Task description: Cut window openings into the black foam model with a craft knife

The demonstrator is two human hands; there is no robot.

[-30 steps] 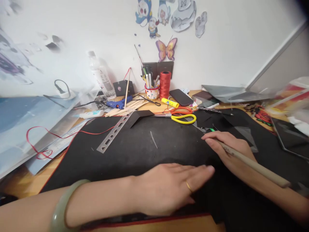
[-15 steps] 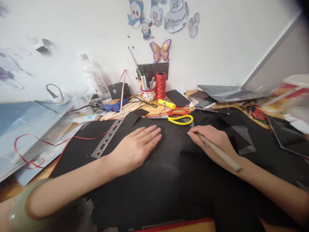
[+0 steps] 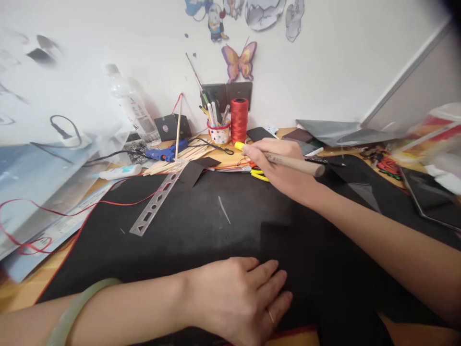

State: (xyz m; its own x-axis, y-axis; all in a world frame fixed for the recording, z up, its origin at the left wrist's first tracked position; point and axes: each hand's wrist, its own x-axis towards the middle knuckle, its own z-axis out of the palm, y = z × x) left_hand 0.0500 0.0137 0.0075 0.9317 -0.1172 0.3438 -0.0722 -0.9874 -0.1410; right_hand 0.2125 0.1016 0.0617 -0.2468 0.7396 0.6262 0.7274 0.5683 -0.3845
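My left hand (image 3: pixel 248 298) lies palm down near the front edge of the black mat (image 3: pixel 187 230), its fingers extended over dark sheet material. Wrapped in my right hand (image 3: pixel 277 161) is a thick beige stick (image 3: pixel 297 165), its butt end pointing right. The fingertips of that hand are by the yellow glue stick (image 3: pixel 239 145); whether they touch it I cannot tell. Yellow-handled scissors (image 3: pixel 260 176) are partly hidden under the right hand. A thin pale streak (image 3: pixel 224 210) shows on the mat beside the clear stencil ruler (image 3: pixel 154 204).
Along the back stand a pen cup (image 3: pixel 219 133), a red thread spool (image 3: pixel 239 120) and a plastic bottle (image 3: pixel 133 108). A blue glue gun (image 3: pixel 167 152) lies by wooden sticks. Red ribbon (image 3: pixel 82 207) trails left; a dark tablet (image 3: pixel 430 194) lies right.
My left hand has moved from the mat's middle toward me and right, uncovering the pale streak. My right hand has moved up and left with the stick, now covering much of the scissors.
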